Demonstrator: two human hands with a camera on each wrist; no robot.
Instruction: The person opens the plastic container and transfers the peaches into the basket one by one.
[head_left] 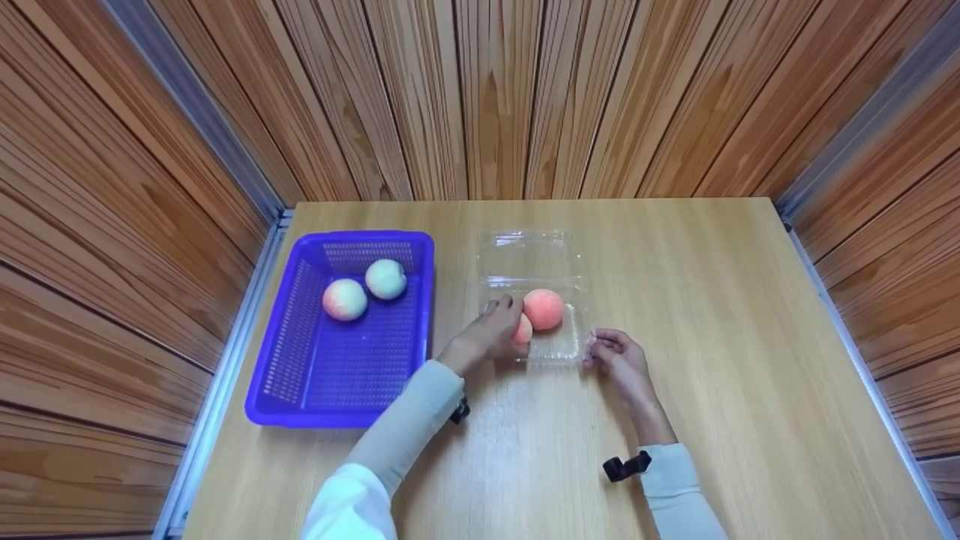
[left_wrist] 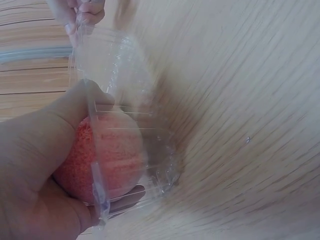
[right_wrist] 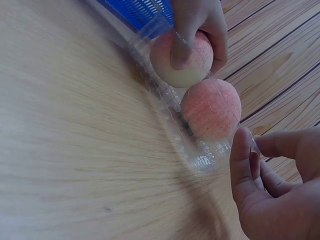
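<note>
A clear plastic clamshell box [head_left: 556,349] lies with its lid [head_left: 531,255] folded back toward the wall. Inside it, one pink peach [head_left: 543,310] sits toward the middle. My left hand [head_left: 491,330] grips a second peach [left_wrist: 107,157] at the box's left side, thumb on one side and fingers around the other. In the right wrist view this peach [right_wrist: 172,62] shows a pale underside and touches or nearly touches its neighbour [right_wrist: 212,109]. My right hand [head_left: 616,356] pinches the box's right front corner between thumb and fingers.
Left of the box stands a purple plastic basket [head_left: 429,300] holding two pale peaches, one pink-tinged [head_left: 345,300] and one whiter [head_left: 385,279]. The wooden table [head_left: 712,300] is bounded by wood-plank walls [head_left: 495,97] at the back and sides.
</note>
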